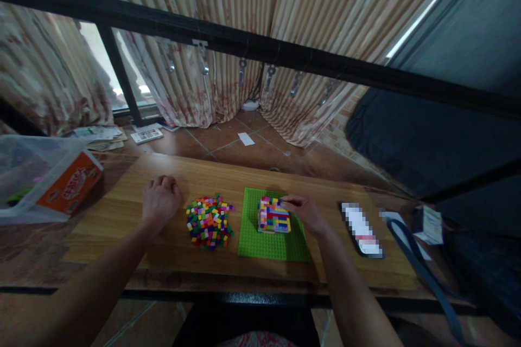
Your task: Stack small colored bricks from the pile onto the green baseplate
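Observation:
On the wooden table, a green baseplate (252, 245) carries a small block-shaped build of multicoloured toy bricks (274, 217). My right hand (306, 212) reaches in from the right, thumb and fingers pinched together at the build's back right corner. Whatever lies between those fingertips is too small or hidden to make out. Left of the baseplate spreads a loose pile of small coloured bricks (209, 221). My left hand (161, 199) rests on the tabletop left of that pile, fingers curled in, with nothing visible in it.
A phone (362, 229) lies right of the baseplate, near a blue-grey strap (427, 276). At the far left stands a clear plastic bin (32, 173) with an orange label. A dark metal bar (260, 49) with hanging clips crosses beyond the table, before striped curtains (228, 5).

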Demonstrator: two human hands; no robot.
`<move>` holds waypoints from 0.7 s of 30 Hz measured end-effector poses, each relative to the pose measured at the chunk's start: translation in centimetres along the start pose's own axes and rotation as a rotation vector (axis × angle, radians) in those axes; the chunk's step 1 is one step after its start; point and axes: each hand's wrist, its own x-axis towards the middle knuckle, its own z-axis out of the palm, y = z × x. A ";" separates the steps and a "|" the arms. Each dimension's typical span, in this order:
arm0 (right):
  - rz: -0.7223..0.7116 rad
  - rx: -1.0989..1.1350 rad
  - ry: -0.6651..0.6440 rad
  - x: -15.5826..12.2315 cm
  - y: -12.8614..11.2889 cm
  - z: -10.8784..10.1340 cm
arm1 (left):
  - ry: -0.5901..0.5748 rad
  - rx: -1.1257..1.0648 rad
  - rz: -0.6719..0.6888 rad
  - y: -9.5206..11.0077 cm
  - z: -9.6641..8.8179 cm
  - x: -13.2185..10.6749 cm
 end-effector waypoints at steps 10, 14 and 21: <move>-0.038 0.195 0.322 -2.7 1.6 1.2 | 0.015 -0.003 0.009 -0.1 0.2 -0.1; -0.119 0.046 0.326 -2.0 -0.1 1.8 | 0.011 0.006 -0.005 0.0 0.2 -0.2; -0.060 -0.028 0.239 -0.5 -0.1 3.2 | 0.020 -0.002 -0.009 0.0 0.2 -0.3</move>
